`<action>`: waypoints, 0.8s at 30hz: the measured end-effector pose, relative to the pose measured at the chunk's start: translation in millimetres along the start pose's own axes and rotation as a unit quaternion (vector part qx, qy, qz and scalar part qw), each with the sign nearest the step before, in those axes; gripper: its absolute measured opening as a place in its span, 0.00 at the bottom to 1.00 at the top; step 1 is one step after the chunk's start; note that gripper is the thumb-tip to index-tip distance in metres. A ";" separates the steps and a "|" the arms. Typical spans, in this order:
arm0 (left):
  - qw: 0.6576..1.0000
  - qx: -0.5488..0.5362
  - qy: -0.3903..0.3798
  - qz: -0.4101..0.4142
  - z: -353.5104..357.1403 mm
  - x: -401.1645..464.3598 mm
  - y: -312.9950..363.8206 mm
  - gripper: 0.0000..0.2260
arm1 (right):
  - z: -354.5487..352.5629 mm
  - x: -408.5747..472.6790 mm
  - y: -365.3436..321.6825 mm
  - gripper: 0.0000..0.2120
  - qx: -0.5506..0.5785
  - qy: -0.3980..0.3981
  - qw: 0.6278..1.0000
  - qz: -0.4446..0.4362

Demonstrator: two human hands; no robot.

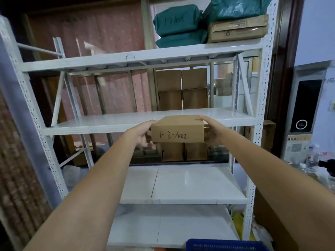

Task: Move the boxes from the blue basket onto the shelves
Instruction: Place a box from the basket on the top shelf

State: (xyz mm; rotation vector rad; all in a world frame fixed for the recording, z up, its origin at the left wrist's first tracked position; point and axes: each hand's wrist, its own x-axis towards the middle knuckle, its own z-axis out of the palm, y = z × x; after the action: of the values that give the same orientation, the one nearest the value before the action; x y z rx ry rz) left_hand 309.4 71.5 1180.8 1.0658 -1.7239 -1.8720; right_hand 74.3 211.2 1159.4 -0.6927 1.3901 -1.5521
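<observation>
I hold a brown cardboard box with "1-3-1002" handwritten on its front, one hand on each side. My left hand grips its left end and my right hand grips its right end. The box sits at the front edge of the white middle shelf; whether it rests on the shelf I cannot tell. The rim of the blue basket shows at the bottom edge; its contents are hidden.
The white metal rack has a top shelf carrying green wrapped parcels and a flat brown carton. Two bare lower shelves lie below. Stacked brown boxes stand behind the rack. A cluttered table is at the right.
</observation>
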 end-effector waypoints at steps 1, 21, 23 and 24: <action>1.000 -0.010 0.011 0.005 -2.1 -2.0 3.7 0.19 | 6.1 -0.3 -5.8 0.33 0.007 -0.004 1.000 -0.013; 0.968 -0.026 0.208 0.140 -231.3 -109.0 108.9 0.15 | 284.4 32.7 -102.2 0.21 -0.058 -0.205 0.964 -0.161; 0.966 -0.021 0.211 0.148 -271.6 -112.5 113.7 0.17 | 325.9 42.1 -102.9 0.21 -0.050 -0.214 0.962 -0.164; 0.965 -0.020 0.211 0.152 -292.1 -114.0 116.4 0.17 | 346.8 47.4 -102.7 0.21 -0.046 -0.216 0.961 -0.164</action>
State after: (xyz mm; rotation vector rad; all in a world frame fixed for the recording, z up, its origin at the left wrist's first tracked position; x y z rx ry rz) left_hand 573.4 -63.6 1335.5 1.0256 -1.4935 -1.3675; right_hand 328.3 6.6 1322.7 -1.2879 1.0569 -1.4702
